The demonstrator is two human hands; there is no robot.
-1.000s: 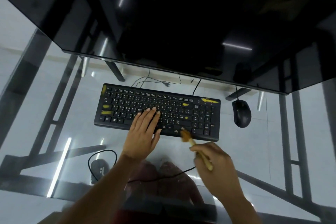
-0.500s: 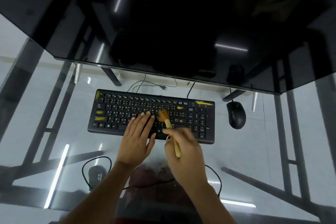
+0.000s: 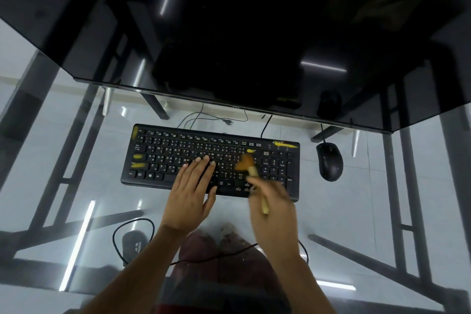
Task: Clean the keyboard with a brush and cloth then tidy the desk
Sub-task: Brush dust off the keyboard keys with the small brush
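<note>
Black Acer kbd (image 3: 178, 155), yellow smears, Thai legends

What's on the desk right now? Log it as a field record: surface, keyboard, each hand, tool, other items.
surface: glass desk, see-through, floor and frame visible below
keyboard: black keyboard, yellow smears at its left edge and top right
left hand: left hand flat, fingers straight, resting on the keys
right hand: right hand grips the brush handle, blurred
tool: wooden brush, bristles on keys left of the number pad
other items: black mouse right of keyboard; dark monitor behind
cloth: not visible
</note>
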